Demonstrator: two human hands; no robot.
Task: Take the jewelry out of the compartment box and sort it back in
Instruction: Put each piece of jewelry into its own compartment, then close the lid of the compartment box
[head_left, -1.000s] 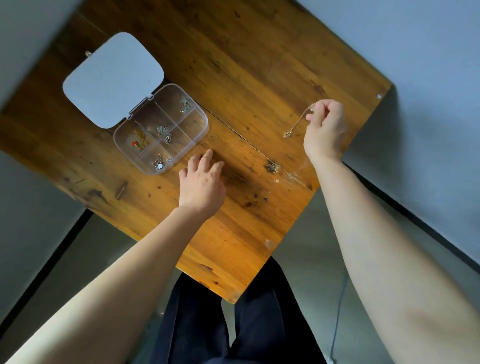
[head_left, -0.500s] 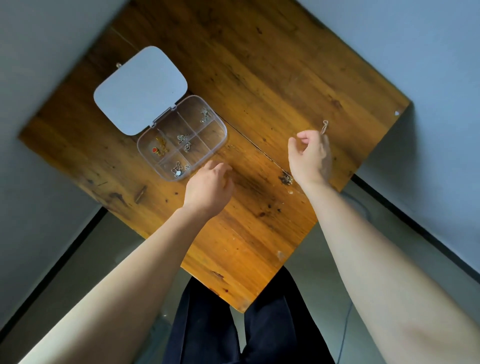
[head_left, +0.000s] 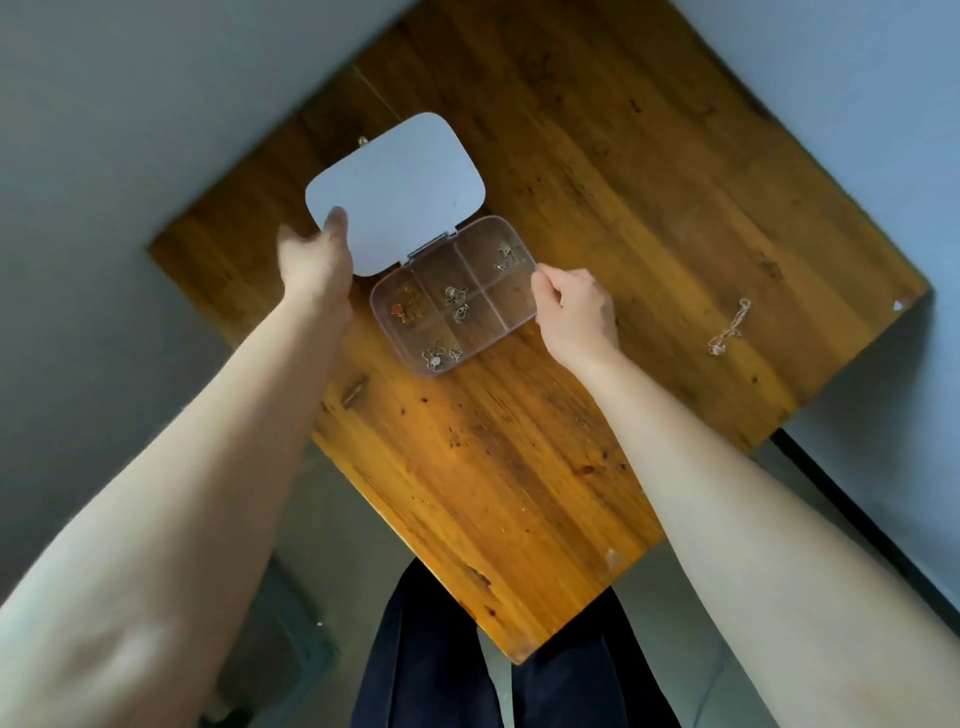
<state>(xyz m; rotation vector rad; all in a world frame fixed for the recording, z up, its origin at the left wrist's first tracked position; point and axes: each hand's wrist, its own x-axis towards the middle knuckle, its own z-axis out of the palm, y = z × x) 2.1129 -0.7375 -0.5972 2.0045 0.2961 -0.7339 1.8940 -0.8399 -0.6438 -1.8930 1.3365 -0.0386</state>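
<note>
Clear box (head_left: 453, 296) open on the table (head_left: 597, 208), lid (head_left: 396, 193) flat to the far left, jewelry in several compartments. Left hand (head_left: 315, 258) loosely spread at the lid's near-left edge, blurred. Right hand (head_left: 575, 310) curled, fingertips gripping the box's right rim. Chain (head_left: 730, 327) well apart, right.

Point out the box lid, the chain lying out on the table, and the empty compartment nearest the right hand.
box lid (head_left: 400, 192), head view, middle of its flat white panel.
chain (head_left: 730, 327), head view, midway along its links.
empty compartment (head_left: 511, 306), head view, its clear floor.
right hand (head_left: 576, 312), head view, back of hand.
</note>
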